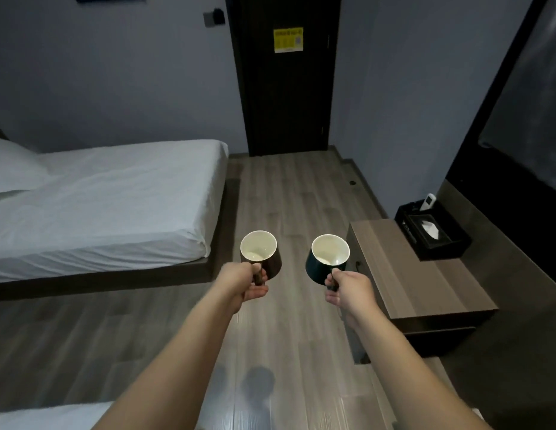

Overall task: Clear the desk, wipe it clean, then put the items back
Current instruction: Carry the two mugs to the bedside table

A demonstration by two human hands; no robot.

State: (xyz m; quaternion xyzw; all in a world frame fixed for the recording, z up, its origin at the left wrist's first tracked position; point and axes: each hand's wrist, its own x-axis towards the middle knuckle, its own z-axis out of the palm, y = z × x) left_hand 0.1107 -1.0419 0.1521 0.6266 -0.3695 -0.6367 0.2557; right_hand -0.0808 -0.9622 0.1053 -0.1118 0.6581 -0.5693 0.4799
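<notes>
My left hand (pixel 244 285) grips the handle of a brown mug (pixel 260 252) with a white inside, held upright over the floor. My right hand (pixel 348 291) grips the handle of a dark green mug (pixel 326 257), also white inside and upright, just left of the wooden desk (pixel 425 274). Both mugs look empty. The desk top carries a black tray (pixel 456 249) at its far end, with a black tissue box (pixel 425 232) and a white remote (pixel 428 202) in it.
A bed with white sheets (pixel 109 206) stands to the left, and the corner of another bed (pixel 38 417) shows at the bottom left. Wood floor (pixel 286 197) runs between bed and desk to a dark door (pixel 286 88). A dark screen (pixel 534 103) hangs on the right wall.
</notes>
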